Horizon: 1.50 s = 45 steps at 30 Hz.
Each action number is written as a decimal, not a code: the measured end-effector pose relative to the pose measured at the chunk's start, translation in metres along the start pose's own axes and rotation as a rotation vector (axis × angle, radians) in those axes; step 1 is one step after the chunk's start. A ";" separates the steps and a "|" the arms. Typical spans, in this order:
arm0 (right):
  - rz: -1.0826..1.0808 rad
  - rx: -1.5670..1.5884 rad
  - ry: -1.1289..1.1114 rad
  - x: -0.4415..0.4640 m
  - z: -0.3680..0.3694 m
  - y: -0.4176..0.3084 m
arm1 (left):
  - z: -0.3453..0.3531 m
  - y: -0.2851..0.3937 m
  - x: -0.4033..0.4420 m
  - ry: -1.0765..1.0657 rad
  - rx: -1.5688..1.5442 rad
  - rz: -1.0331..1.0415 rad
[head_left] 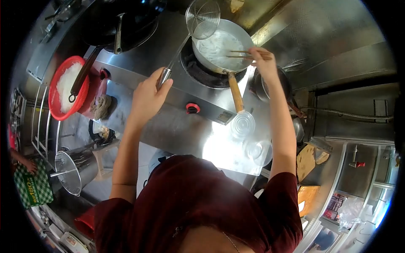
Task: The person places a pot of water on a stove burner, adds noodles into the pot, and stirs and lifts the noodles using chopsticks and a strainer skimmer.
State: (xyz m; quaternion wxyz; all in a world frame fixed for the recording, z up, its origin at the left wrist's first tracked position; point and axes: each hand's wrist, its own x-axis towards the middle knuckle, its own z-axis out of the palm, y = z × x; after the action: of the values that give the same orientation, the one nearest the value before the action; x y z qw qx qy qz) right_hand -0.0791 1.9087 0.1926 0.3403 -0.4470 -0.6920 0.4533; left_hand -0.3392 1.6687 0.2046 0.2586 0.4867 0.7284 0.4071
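My left hand is wrapped round the metal handle of a wire skimmer, whose round mesh is held over the far left rim of a saucepan. My right hand grips a pair of wooden chopsticks, their tips down in the pan. The saucepan sits on a black burner, its wooden handle pointing toward me. White strands that look like noodles lie in cloudy liquid inside it.
A red basket of white strands stands at the left, a black wok beyond it. A crumpled cloth lies near the basket. Clear plastic lids rest on the front ledge. Another pan is right of the burner.
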 end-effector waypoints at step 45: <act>0.329 -0.748 0.149 -0.176 0.224 0.101 | -0.025 0.003 0.069 -0.241 0.163 0.211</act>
State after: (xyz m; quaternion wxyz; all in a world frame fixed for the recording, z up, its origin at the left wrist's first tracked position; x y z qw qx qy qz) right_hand -0.1787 1.6919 0.0071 0.1267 -0.6759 -0.7019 0.1855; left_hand -0.3847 1.7239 0.2217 0.2594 0.6252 0.6675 0.3103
